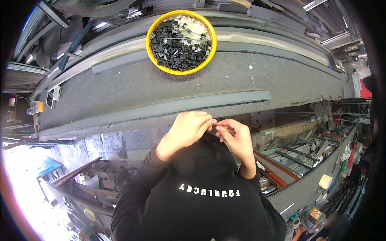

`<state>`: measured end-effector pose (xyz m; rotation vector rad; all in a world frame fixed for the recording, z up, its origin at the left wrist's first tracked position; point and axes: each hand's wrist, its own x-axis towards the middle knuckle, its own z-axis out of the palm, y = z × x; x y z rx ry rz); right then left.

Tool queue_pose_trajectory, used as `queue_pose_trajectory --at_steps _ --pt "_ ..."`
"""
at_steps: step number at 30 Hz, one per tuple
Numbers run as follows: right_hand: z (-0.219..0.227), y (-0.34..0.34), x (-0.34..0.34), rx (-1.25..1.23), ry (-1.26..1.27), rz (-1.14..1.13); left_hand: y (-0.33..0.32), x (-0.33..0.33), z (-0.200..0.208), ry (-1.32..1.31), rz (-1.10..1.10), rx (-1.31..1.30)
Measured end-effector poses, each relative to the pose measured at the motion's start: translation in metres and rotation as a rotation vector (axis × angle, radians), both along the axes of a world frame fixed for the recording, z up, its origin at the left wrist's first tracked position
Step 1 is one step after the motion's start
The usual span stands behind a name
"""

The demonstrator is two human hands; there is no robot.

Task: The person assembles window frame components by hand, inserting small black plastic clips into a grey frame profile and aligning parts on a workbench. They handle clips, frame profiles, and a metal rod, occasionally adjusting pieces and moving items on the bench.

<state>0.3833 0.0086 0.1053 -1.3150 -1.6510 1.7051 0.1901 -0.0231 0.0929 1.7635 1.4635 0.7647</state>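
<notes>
My left hand [188, 127] and my right hand [234, 135] meet close to my chest, just in front of the bench's near edge. The fingers of both are bent into pinches, with the tips almost touching. Whatever sits between them is too small and too hidden to name. Just beyond my hands, a long grey metal profile [193, 103] lies along the carpeted bench [225, 74]. Farther back, a round yellow basin [213, 48] holds many small black plastic pieces [171, 50] on its left and whitish pieces [193, 26] at the upper right.
Long metal profiles [265, 39] run along the bench's back, partly behind the basin. A small white piece [250, 67] lies on the bench. To the right behind me stands a rack with frame parts [299, 154] and a tape roll [325, 181]. Another person's hand [299, 232] shows at lower right.
</notes>
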Motion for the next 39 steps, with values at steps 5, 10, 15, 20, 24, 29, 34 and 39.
queue_pose_trajectory --at_steps 5,10,15,20,24,29,34,39 --pt "-0.012 0.003 0.008 0.091 0.064 -0.206 0.03 -0.011 -0.018 0.004 0.158 0.148" --pt "-0.017 0.002 0.018 0.124 0.13 -0.331 0.1 -0.049 -0.053 0.38 0.693 0.46" --pt "-0.017 -0.004 0.024 0.112 0.097 -0.344 0.132 -0.059 -0.07 0.645 0.561 0.572" --pt "-0.016 -0.003 0.03 0.147 0.071 -0.393 0.146 -0.063 -0.055 0.759 0.468 0.583" --pt "-0.016 -0.001 0.032 0.166 0.114 -0.408 0.148 -0.073 -0.053 0.694 0.459 0.636" --pt "-0.014 0.004 0.028 0.162 0.145 -0.385 0.144 -0.078 -0.053 0.344 0.566 0.619" --pt "-0.011 0.011 0.018 0.17 0.215 -0.339 0.124 -0.056 -0.035 -0.655 0.543 0.133" --pt "-0.01 0.019 0.005 0.161 0.346 -0.353 0.078 -0.006 -0.02 -1.068 0.305 -0.3"
